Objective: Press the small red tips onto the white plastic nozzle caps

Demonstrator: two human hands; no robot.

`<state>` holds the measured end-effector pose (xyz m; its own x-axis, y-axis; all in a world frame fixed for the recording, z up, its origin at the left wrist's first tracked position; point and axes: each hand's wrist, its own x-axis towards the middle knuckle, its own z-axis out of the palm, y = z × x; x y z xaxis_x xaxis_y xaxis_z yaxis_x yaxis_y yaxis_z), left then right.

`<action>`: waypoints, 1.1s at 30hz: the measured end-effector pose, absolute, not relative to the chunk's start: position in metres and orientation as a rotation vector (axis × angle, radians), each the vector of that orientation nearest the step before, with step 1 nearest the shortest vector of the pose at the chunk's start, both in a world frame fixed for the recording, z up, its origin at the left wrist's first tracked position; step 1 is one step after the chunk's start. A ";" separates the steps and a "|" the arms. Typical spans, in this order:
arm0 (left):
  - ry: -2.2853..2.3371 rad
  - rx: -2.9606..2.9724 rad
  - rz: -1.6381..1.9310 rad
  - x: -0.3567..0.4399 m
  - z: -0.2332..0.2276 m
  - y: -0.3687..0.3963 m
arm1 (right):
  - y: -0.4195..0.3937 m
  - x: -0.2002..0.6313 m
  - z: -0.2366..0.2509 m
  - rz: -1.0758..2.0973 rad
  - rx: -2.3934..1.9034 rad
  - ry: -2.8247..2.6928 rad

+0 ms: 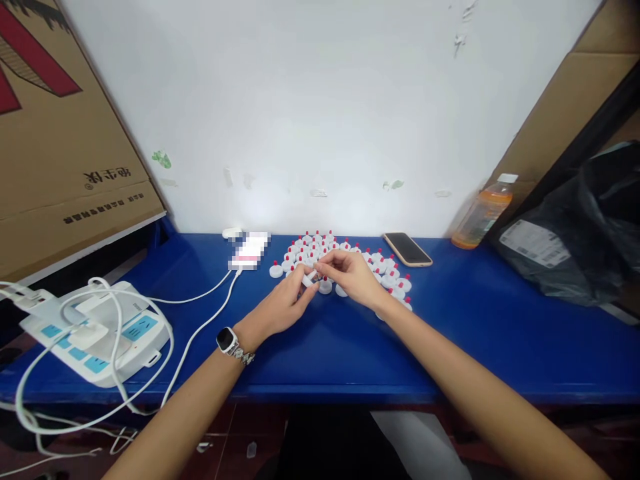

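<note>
Apparently pinching a white cap point(309, 279) at centre with the left hand point(285, 300) and its two o'clock edge with the right hand point(351, 275); risking a drop through a loose hold or, by a careless brush, toppling red-tipped caps point(276, 271) spread from nine o'clock to four on the table point(310, 357)
</note>
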<state>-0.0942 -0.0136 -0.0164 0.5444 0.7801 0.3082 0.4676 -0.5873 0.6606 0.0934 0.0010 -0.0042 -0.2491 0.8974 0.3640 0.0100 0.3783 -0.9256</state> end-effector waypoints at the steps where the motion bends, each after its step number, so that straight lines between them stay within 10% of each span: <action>1: 0.998 2.273 0.811 -0.094 -0.016 -0.014 | 0.001 0.092 -0.005 1.088 -0.824 -1.544; 20: 0.910 2.282 0.909 -0.089 -0.019 -0.013 | -0.004 0.078 -0.008 1.047 -0.820 -1.427; 33: 1.408 2.347 1.246 -0.126 -0.011 0.011 | 0.026 0.082 0.000 0.244 -1.109 -2.303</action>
<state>-0.1255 0.0110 -0.0109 0.2216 0.7829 0.5813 0.6723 -0.5544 0.4905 0.0820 0.0264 0.0001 -0.4966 0.7642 0.4116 0.6611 0.6403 -0.3911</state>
